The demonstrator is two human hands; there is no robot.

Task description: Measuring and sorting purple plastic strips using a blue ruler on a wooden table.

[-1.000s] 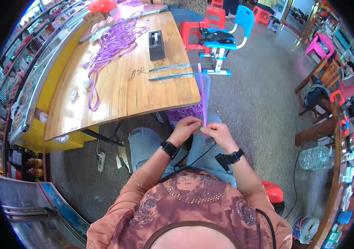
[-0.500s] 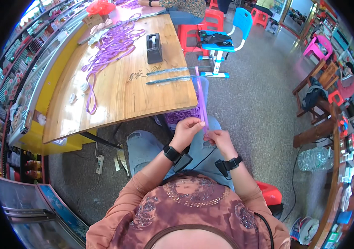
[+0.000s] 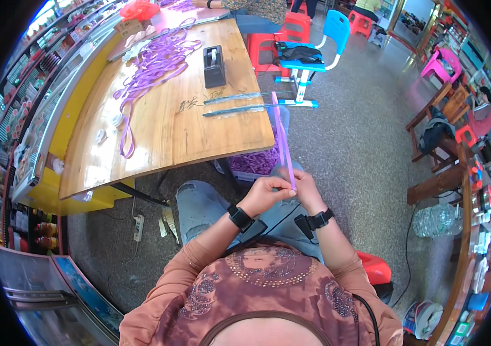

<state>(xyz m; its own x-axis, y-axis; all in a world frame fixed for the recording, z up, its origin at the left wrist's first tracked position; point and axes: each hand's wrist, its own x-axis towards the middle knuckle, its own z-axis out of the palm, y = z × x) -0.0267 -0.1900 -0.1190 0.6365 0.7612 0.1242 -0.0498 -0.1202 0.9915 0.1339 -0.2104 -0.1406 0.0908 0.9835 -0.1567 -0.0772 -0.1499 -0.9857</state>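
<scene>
A narrow purple ribbon (image 3: 283, 141) runs from two thin rods (image 3: 240, 109) at the table's right corner down to my hands in two strands. My left hand (image 3: 265, 195) is closed, pinching the lower end of one strand between thumb and fingers. Just right of it, my right hand (image 3: 303, 185) curls round the ribbon a little higher up. Its fingertips are slightly blurred and partly behind the strand. Both hands are above my lap, and each wrist wears a black strapped device. Below the table corner a clear plastic bin (image 3: 251, 175) holds many short purple pieces.
On the wooden table (image 3: 182, 130) lie a heap of purple ribbon (image 3: 156, 66) and a black tape dispenser (image 3: 214, 66). A person (image 3: 257, 14) sits at its far end. A blue chair (image 3: 309, 52) and red stools stand beyond; a power strip (image 3: 138, 228) is on the floor.
My left hand has come down and slightly right, to the ribbon's lower end. My right hand has shifted up along the ribbon, behind the strand. The two strands now spread apart lower down.
</scene>
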